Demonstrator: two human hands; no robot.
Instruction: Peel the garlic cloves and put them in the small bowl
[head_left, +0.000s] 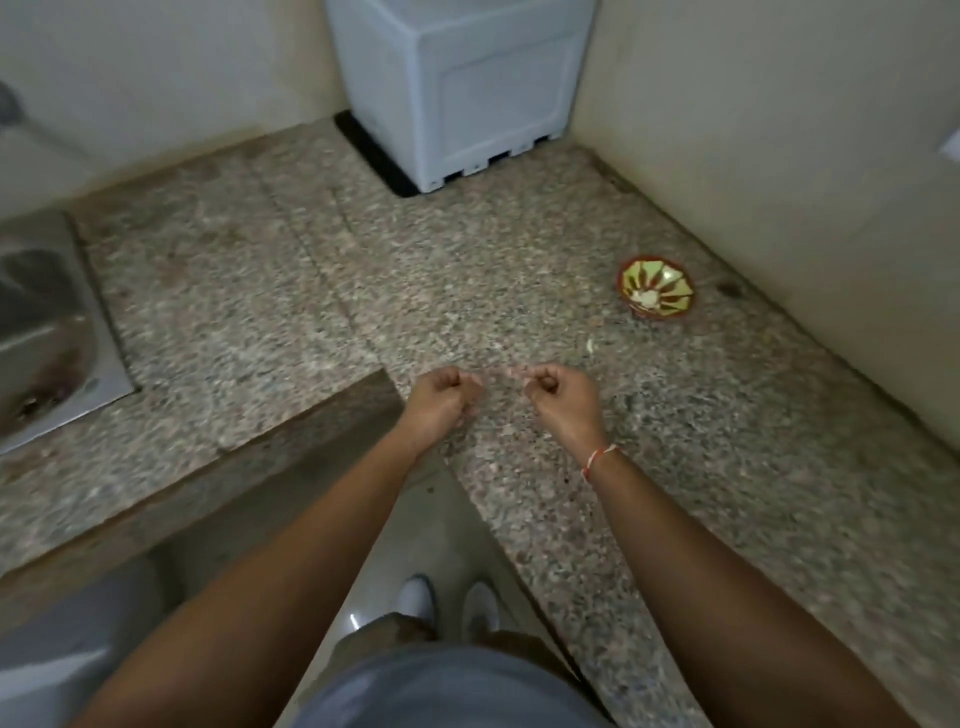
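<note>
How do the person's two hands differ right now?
The right hand has a red and white thread around its wrist; the left hand has a bare wrist. The right hand is nearer the small bowl; the left is nearer the steel sink. Both are curled above the stone counter, facing each other, apparently pinching something too blurred to identify.
</note>
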